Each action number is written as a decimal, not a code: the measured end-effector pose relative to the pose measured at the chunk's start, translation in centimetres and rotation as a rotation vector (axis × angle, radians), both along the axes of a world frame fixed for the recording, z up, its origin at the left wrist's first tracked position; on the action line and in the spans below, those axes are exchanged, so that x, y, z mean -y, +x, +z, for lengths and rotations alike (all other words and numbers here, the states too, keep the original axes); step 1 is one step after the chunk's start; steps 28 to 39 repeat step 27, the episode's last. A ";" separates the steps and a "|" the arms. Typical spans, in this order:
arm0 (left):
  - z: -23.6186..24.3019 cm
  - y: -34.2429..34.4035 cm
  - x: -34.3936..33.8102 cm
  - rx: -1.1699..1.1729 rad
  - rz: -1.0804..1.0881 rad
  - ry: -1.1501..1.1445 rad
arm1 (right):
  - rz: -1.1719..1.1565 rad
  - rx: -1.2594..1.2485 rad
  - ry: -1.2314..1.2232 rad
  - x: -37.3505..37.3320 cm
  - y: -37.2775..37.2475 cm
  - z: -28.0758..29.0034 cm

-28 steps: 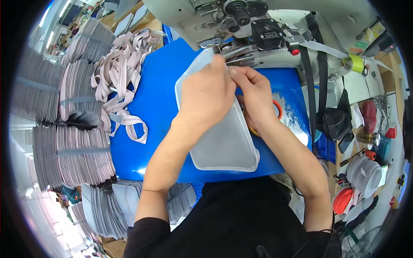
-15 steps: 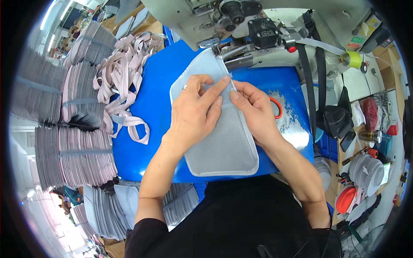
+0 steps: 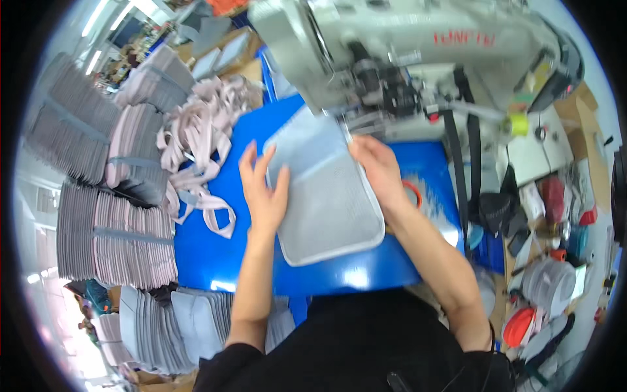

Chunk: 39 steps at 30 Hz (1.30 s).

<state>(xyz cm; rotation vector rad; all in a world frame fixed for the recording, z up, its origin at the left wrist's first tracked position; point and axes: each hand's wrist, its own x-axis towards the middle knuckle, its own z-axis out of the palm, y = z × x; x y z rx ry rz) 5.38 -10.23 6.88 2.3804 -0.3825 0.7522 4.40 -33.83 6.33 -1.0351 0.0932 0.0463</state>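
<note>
A flat grey fabric panel [image 3: 331, 206] with rounded corners and a bound edge lies on the blue worktop. Its upper part is a paler blue-grey, and its far end reaches under the head of a sewing machine [image 3: 372, 72]. On the panel's right edge, my right hand [image 3: 380, 171] pinches the border between thumb and fingers. My left hand [image 3: 264, 189] is at the panel's left edge with fingers spread, slightly blurred; whether it touches the fabric is hard to tell. An orange-red ring-shaped handle [image 3: 412, 194] shows partly behind my right hand.
Tangled pale pink strips [image 3: 202, 124] lie left on the blue worktop [image 3: 251, 261]. Tied stacks of grey panels [image 3: 134, 242] rise beyond its left edge. Black straps [image 3: 467, 163] hang at right, near a yellow-green tape roll [image 3: 516, 124]. Clutter with an orange-red disc [image 3: 519, 326] fills the far right.
My left hand has moved left from the panel's middle to its left side, fingers spreading. My right hand stays on the right edge. The view has shifted, showing more of the machine.
</note>
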 end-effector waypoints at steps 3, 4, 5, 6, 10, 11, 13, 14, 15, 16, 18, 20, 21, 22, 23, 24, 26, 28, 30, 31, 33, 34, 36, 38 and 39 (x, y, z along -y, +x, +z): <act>-4.3 -2.6 -3.5 -0.527 -0.073 -0.658 | -0.012 0.006 -0.018 0.0 0.4 0.1; -4.2 -3.4 -3.6 -0.746 -0.185 -1.059 | 0.003 -0.002 -0.011 0.1 0.2 0.1; -3.0 -3.6 -3.5 -0.748 -0.190 -1.094 | -0.011 0.033 -0.062 0.3 0.1 -0.1; -1.2 -4.5 -3.2 -0.763 -0.193 -1.125 | -0.030 0.056 -0.108 0.6 -0.1 -0.5; -0.2 -4.9 -5.2 -0.619 -0.291 -1.132 | -0.344 0.207 -0.282 3.9 -1.0 0.2; -0.1 -4.6 -5.3 -0.589 -0.299 -1.060 | -0.454 0.254 -0.213 5.5 -0.7 -0.3; 0.7 -4.6 -5.4 -0.644 -0.263 -1.080 | -0.509 0.307 -0.159 7.9 0.4 -0.3; 1.1 -4.7 -5.2 -0.679 -0.252 -1.093 | -0.453 0.359 -0.162 8.8 0.8 -0.2; 1.6 -4.9 -5.1 -0.692 -0.266 -1.120 | -0.432 0.395 -0.179 9.8 1.3 -0.8; 1.7 -4.8 -5.3 -0.672 -0.264 -1.087 | -0.412 0.432 -0.196 10.1 1.8 -1.4; 1.1 -4.4 -5.3 -0.656 -0.261 -1.030 | -0.483 0.358 -0.171 9.9 2.0 -1.8; 0.3 -3.5 -5.9 -0.562 -0.293 -0.919 | -0.529 0.325 -0.109 9.2 2.0 -1.5; -0.8 -3.3 -7.0 -0.506 -0.269 -0.789 | -0.652 0.141 -0.127 7.1 1.3 -0.1; 0.2 -3.6 -6.1 -0.569 -0.278 -0.901 | -0.628 0.106 -0.090 6.4 0.6 0.3; 0.5 -3.8 -6.0 -0.541 -0.264 -0.893 | -0.541 0.100 -0.063 5.8 0.0 -0.1; 0.5 -3.9 -6.3 -0.526 -0.260 -0.883 | -0.388 0.136 -0.120 4.8 -0.9 -0.5; 0.7 -4.1 -6.1 -0.566 -0.291 -0.995 | -0.101 0.032 -0.267 2.9 -3.4 0.2; 1.3 -4.0 -5.8 -0.629 -0.309 -1.032 | -0.031 0.044 -0.226 2.2 -4.2 0.0; 1.3 -4.0 -5.8 -0.629 -0.309 -1.032 | -0.031 0.044 -0.226 2.2 -4.2 0.0; 1.3 -4.0 -5.8 -0.629 -0.309 -1.032 | -0.031 0.044 -0.226 2.2 -4.2 0.0; 1.3 -4.0 -5.8 -0.629 -0.309 -1.032 | -0.031 0.044 -0.226 2.2 -4.2 0.0; 1.3 -4.0 -5.8 -0.629 -0.309 -1.032 | -0.031 0.044 -0.226 2.2 -4.2 0.0; 1.3 -4.0 -5.8 -0.629 -0.309 -1.032 | -0.031 0.044 -0.226 2.2 -4.2 0.0; 1.3 -4.0 -5.8 -0.629 -0.309 -1.032 | -0.031 0.044 -0.226 2.2 -4.2 0.0; 1.3 -4.0 -5.8 -0.629 -0.309 -1.032 | -0.031 0.044 -0.226 2.2 -4.2 0.0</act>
